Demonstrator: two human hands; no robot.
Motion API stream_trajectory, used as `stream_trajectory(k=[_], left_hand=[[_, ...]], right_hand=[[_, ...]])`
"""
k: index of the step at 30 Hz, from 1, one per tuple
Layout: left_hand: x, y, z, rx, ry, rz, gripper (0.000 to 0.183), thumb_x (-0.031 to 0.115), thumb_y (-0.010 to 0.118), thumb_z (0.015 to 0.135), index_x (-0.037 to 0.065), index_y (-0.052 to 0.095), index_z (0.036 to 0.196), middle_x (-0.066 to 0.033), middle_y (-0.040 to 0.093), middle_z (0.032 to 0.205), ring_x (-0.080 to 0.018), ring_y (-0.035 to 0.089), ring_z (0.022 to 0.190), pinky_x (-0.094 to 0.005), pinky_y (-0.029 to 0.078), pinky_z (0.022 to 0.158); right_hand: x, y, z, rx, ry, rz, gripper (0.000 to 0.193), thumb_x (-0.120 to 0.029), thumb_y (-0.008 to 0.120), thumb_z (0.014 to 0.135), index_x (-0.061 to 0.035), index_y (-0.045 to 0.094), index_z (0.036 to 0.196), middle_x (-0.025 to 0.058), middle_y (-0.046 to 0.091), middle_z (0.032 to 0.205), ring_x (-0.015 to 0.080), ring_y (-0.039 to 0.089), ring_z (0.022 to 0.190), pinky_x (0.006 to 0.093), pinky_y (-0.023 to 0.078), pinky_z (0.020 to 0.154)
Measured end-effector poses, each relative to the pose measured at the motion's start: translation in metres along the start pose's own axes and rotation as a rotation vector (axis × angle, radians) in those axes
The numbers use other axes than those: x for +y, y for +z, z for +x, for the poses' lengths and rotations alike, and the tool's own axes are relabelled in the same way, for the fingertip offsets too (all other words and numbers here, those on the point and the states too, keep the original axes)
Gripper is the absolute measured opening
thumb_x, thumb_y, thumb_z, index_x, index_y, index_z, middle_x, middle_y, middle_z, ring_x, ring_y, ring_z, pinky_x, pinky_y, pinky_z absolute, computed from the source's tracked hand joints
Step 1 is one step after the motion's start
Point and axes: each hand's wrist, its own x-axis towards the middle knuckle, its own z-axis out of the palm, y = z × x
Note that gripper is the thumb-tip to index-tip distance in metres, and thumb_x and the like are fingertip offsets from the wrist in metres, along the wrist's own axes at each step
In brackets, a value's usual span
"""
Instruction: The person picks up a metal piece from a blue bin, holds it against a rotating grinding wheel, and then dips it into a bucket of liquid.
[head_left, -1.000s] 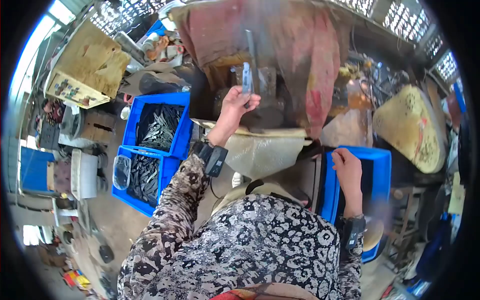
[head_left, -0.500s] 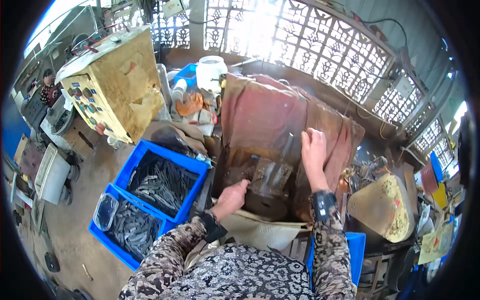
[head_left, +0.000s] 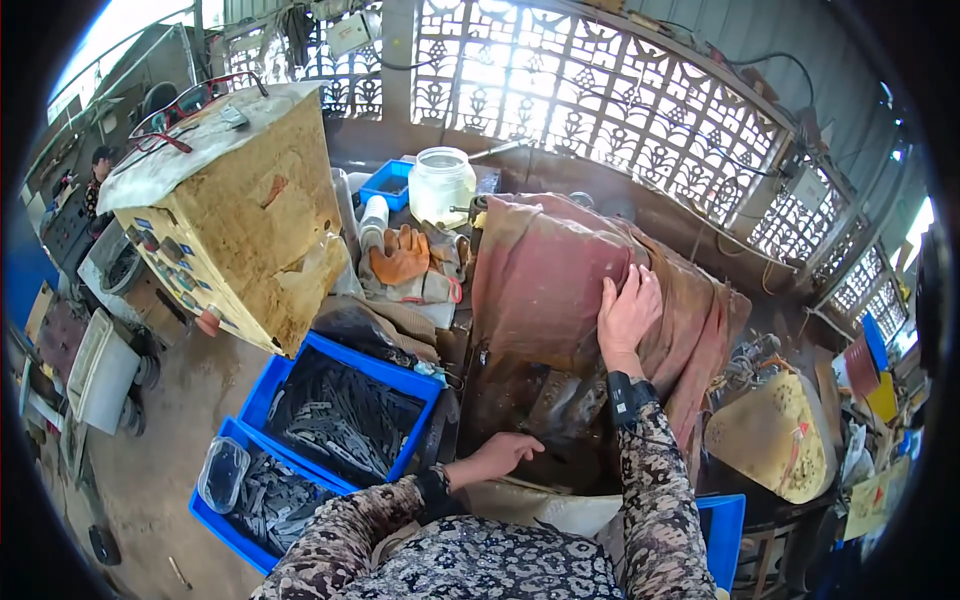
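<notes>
A reddish-brown cloth (head_left: 540,270) drapes over a box-like machine ahead of me, its dark, wet-looking interior (head_left: 575,450) showing below the cloth's front edge. My right hand (head_left: 630,312) lies against the cloth, fingers stretched and thumb apart. At the machine's front opening is my left hand (head_left: 497,457), its fingers curled together toward the dark inside; whatever they may hold is too small to make out. Left of it, a blue crate (head_left: 428,432) contains many thin dark strips. A second blue crate (head_left: 205,510) with similar strips adjoins it, and a clear plastic tub (head_left: 222,474) rests there.
A yellowish control box (head_left: 250,215) with knobs stands at the left. Behind the crates are an orange glove (head_left: 400,257), a translucent jar (head_left: 441,188) and a small blue bin (head_left: 385,184). A stained triangular block (head_left: 770,440) sits at the right. Another person (head_left: 100,175) is far left.
The view has shifted. My right hand has opened from a closed grip and now rests flatter on the cloth. My left hand has drawn slightly toward the machine's front edge.
</notes>
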Motion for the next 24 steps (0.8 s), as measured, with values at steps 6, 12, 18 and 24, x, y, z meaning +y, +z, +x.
stream_trajectory(k=[6,12,18,24], left_hand=[[0.019,-0.017,0.004,-0.111,-0.257,-0.188,0.027,0.000,0.048,0.088,0.006,0.068,0.106,-0.0113,0.069,0.086,-0.0245,0.065,0.082,-0.0327,0.050,0.076],[0.003,-0.015,0.001,-0.118,-0.246,-0.131,0.028,0.000,0.047,0.088,0.007,0.067,0.107,-0.0085,0.069,0.088,-0.0215,0.066,0.078,-0.0307,0.050,0.074],[-0.001,-0.010,-0.002,-0.110,-0.220,-0.027,0.028,0.004,0.045,0.088,0.005,0.067,0.106,-0.0115,0.069,0.090,-0.0252,0.066,0.086,-0.0337,0.050,0.079],[0.010,0.000,0.001,-0.099,-0.212,0.038,0.027,0.005,0.048,0.084,0.006,0.066,0.104,-0.0119,0.067,0.089,-0.0289,0.064,0.087,-0.0366,0.050,0.076]], right_hand=[[-0.004,0.004,0.000,0.012,0.021,0.075,0.035,-0.027,0.061,0.090,-0.0053,0.058,0.117,0.0138,0.056,0.120,0.0334,0.049,0.117,0.0463,0.040,0.096],[-0.007,0.012,-0.005,-0.035,0.017,0.281,0.018,-0.020,0.060,0.091,-0.0065,0.061,0.103,0.0119,0.062,0.099,0.0310,0.061,0.090,0.0399,0.050,0.074],[-0.006,0.015,-0.007,0.006,-0.030,0.305,0.013,-0.019,0.059,0.092,-0.0084,0.061,0.099,0.0103,0.064,0.090,0.0304,0.064,0.078,0.0389,0.052,0.065],[0.012,0.005,-0.009,-0.013,-0.003,0.309,0.011,-0.019,0.058,0.092,-0.0090,0.061,0.096,0.0096,0.065,0.089,0.0303,0.064,0.078,0.0391,0.052,0.066]])
